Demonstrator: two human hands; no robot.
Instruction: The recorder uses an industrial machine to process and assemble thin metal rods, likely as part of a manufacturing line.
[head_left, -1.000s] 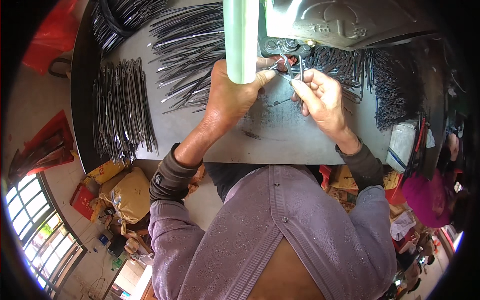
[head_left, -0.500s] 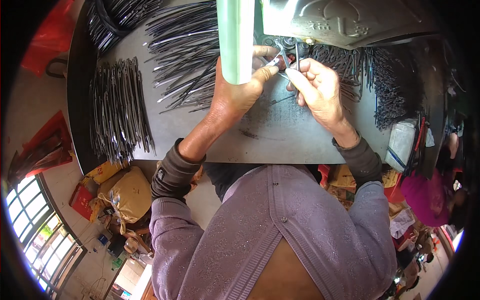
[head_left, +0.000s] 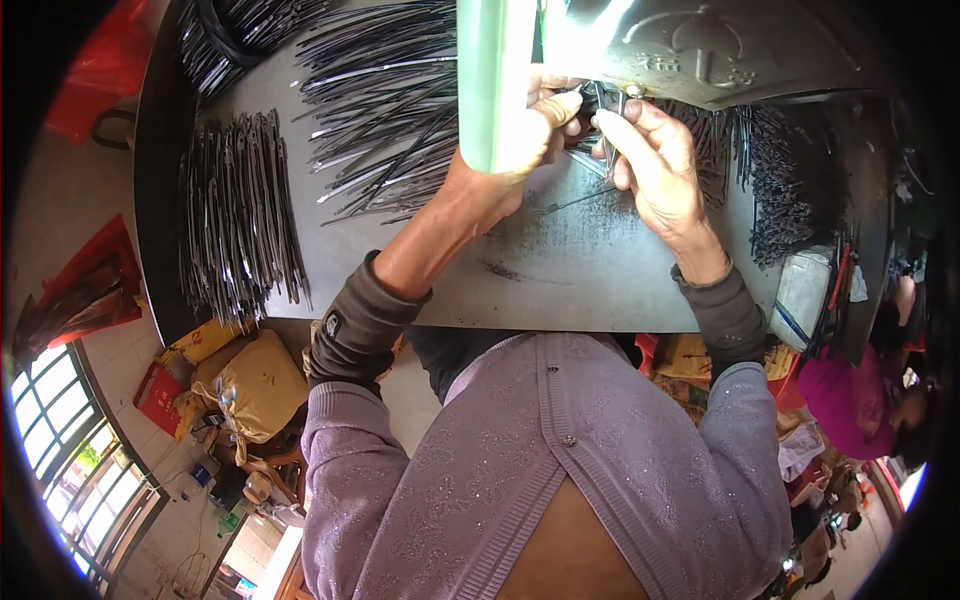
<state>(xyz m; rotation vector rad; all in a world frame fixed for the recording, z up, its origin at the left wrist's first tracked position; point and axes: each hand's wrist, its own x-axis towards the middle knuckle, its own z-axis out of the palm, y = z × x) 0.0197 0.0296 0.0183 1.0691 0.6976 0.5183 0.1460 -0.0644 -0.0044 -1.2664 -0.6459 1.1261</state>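
Note:
My left hand (head_left: 540,130) is closed, thumb and finger pinched at the end of a small metal piece beneath the lamp. The pale green lamp cover hides part of this hand. Close by on its right, my right hand (head_left: 655,165) pinches a slim grey metal piece (head_left: 611,150) that points up toward the left fingertips. Glare and overlap hide where the pieces meet. Thin metal rods (head_left: 590,162) lie on the table just below the fingers. Left of my left hand spreads a large pile of long dark metal ribs (head_left: 385,110), like umbrella ribs.
A pale green lamp cover (head_left: 482,90) and an embossed metal housing (head_left: 700,50) overhang the hands. More ribs (head_left: 240,210) lie in a row at left; dark small parts (head_left: 785,190) are heaped at right. A white box (head_left: 800,295) stands at the grey table's (head_left: 560,290) right edge.
Both hands have moved slightly right and the left one up, further under the lamp cover and metal housing. Both still pinch their metal pieces.

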